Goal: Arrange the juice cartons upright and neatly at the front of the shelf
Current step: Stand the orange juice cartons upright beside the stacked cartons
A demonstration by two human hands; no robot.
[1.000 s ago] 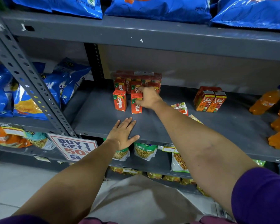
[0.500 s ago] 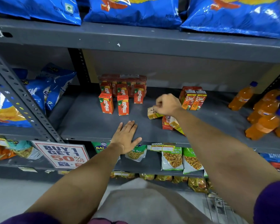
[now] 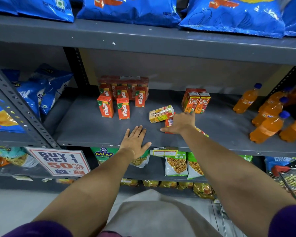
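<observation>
Left hand flat, splayed, empty on shelf front. Right hand open over red carton; yellow carton toppled beside. Pinch sides, stand upright, align with 2 front Maaza cartons.

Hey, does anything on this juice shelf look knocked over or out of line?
Yes. A yellow carton lies on its side mid-shelf, and a red carton lies flat beside it, partly under the right hand. The Maaza cartons and Real cartons stand upright.
</observation>
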